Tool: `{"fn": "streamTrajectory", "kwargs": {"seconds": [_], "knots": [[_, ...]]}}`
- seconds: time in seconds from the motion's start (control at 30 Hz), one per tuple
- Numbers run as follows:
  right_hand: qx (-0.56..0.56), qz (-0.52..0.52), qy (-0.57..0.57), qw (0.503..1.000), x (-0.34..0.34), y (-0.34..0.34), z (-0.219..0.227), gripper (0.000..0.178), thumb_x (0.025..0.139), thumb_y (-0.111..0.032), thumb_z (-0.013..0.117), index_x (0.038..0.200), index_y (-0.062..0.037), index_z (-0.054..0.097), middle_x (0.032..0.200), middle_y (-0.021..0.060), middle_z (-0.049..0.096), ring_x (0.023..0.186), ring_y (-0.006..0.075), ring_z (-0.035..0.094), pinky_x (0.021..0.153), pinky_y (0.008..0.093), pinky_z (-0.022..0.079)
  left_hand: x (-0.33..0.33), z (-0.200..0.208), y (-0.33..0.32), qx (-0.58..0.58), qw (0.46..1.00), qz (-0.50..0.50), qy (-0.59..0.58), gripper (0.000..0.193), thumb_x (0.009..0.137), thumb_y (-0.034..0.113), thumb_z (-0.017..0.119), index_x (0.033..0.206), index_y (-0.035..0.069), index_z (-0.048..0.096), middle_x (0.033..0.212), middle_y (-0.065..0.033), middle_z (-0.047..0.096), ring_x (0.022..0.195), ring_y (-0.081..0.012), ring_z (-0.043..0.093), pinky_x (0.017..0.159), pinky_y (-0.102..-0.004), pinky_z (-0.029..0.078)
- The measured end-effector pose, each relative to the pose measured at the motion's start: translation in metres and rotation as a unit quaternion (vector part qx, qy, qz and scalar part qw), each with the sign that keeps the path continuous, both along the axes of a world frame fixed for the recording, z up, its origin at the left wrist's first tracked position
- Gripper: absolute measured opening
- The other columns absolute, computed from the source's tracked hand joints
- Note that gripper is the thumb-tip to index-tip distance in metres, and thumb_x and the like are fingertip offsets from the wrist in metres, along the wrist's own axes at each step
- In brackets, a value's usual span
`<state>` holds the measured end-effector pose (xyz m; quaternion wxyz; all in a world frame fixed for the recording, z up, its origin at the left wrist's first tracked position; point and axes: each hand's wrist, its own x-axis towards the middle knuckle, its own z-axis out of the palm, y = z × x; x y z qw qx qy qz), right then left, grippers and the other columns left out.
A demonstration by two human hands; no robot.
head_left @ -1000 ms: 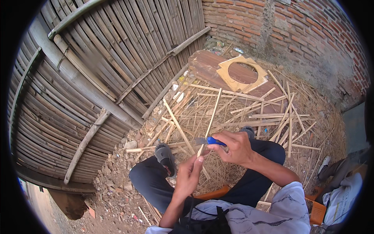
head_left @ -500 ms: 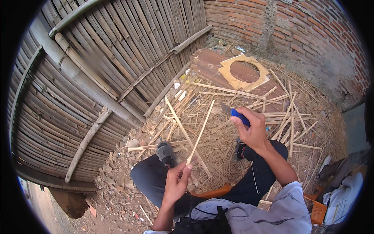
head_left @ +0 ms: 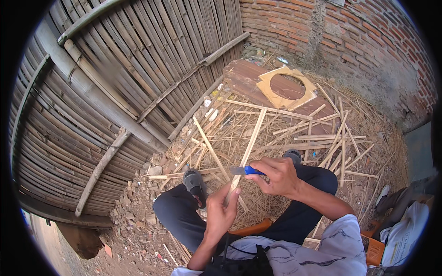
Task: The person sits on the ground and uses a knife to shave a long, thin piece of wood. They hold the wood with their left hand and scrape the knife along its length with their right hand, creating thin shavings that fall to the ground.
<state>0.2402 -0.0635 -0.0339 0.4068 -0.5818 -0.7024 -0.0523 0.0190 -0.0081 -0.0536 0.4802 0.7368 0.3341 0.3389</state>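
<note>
My left hand [head_left: 221, 212] is closed round the lower end of a pale bamboo strip [head_left: 252, 142], which slants up and away to the right. In my right hand [head_left: 279, 176] is a knife with a blue handle [head_left: 253, 170]. Its short grey blade [head_left: 237, 170] points left and lies across the strip, just above my left fingers. Whether the edge bites into the strip I cannot make out. My right fingers hide part of the handle. Both hands are in front of my bent knees.
Several cut bamboo strips [head_left: 343, 152] and thin shavings [head_left: 258, 202] litter the ground. A brown board [head_left: 242, 79] carries a yellowish frame with a round hole [head_left: 265, 89]. A bamboo wall [head_left: 152, 60] rises at left, a brick wall [head_left: 363, 50] behind. An orange plastic thing [head_left: 371, 250] is at lower right.
My right hand has come down and left, bringing the knife from the air onto the strip. The left hand has shifted slightly right and the strip's far end has risen.
</note>
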Motion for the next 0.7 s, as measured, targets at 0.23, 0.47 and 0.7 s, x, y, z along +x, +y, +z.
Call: {"fn": "streamTrajectory", "kwargs": {"seconds": [0.23, 0.47, 0.7], "knots": [[0.047, -0.066, -0.011, 0.997, 0.017, 0.003, 0.006, 0.025, 0.095, -0.029, 0.084, 0.107, -0.0076, 0.078, 0.090, 0.0109, 0.078, 0.068, 0.0271, 0.075, 0.057, 0.0370, 0.057, -0.015, 0.002, -0.002, -0.055, 0.998, -0.014, -0.005, 0.028, 0.108, 0.012, 0.069, 0.132, 0.000, 0.074, 0.065, -0.0026, 0.053, 0.060, -0.0064, 0.044, 0.054, -0.0310, 0.036], [0.076, -0.258, 0.114, 0.956, 0.096, 0.005, 0.047, 0.029, 0.105, -0.029, 0.075, 0.105, -0.0002, 0.076, 0.074, 0.0088, 0.071, 0.061, 0.0157, 0.061, 0.059, 0.0314, 0.046, -0.067, -0.004, -0.002, -0.127, 0.988, -0.057, 0.073, 0.032, 0.112, 0.017, 0.064, 0.138, 0.000, 0.072, 0.075, 0.0056, 0.053, 0.068, -0.0029, 0.040, 0.059, -0.0259, 0.032], [-0.125, -0.038, 0.269, 0.954, 0.077, 0.032, 0.038, 0.046, 0.104, -0.040, 0.077, 0.132, -0.0041, 0.069, 0.115, 0.0099, 0.078, 0.095, 0.0150, 0.068, 0.086, 0.0336, 0.055, -0.068, -0.021, 0.042, -0.377, 0.914, -0.142, -0.050, 0.044, 0.120, 0.037, 0.045, 0.150, 0.007, 0.058, 0.073, -0.0045, 0.058, 0.052, -0.0082, 0.043, 0.045, -0.0249, 0.036]]}}
